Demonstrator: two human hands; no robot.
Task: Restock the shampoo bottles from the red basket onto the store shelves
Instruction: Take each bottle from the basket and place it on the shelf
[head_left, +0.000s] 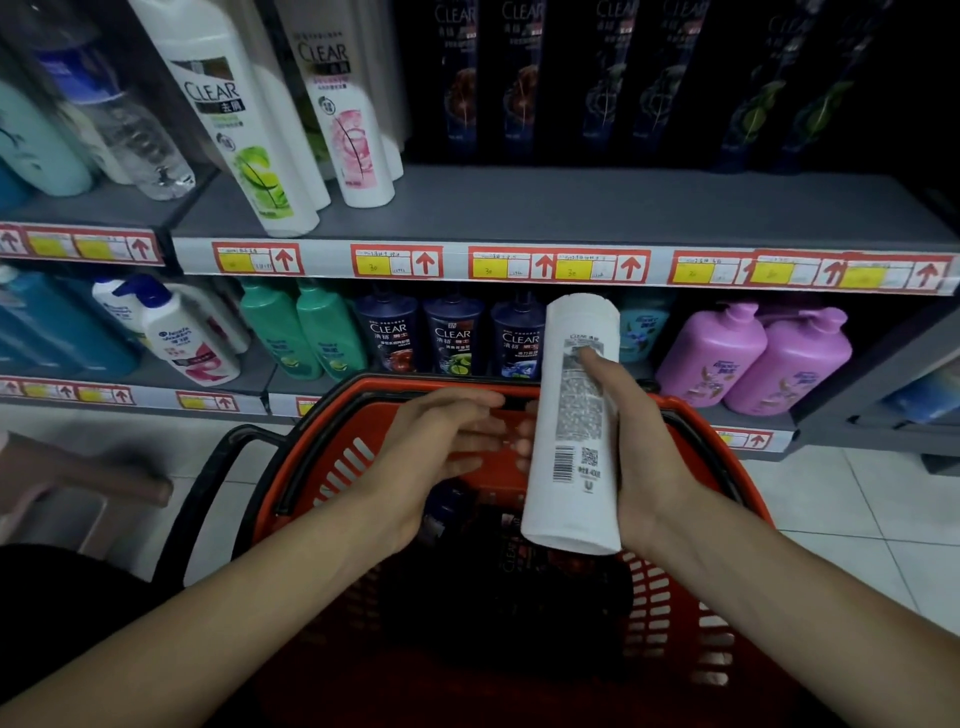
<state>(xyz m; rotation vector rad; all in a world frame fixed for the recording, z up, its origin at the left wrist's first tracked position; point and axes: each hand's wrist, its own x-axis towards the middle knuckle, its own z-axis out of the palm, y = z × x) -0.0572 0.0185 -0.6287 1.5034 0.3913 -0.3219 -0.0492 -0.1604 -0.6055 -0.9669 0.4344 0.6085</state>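
My right hand (641, 452) grips the white bottle (576, 395), long axis pointing at the upper shelf (571, 208) edge; my left hand (441, 441) lies open alongside.

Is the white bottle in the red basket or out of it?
Out. The right hand grips the white bottle, lifted above the red basket.

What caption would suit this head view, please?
Right hand holds a white bottle above the red basket, left hand open alongside.
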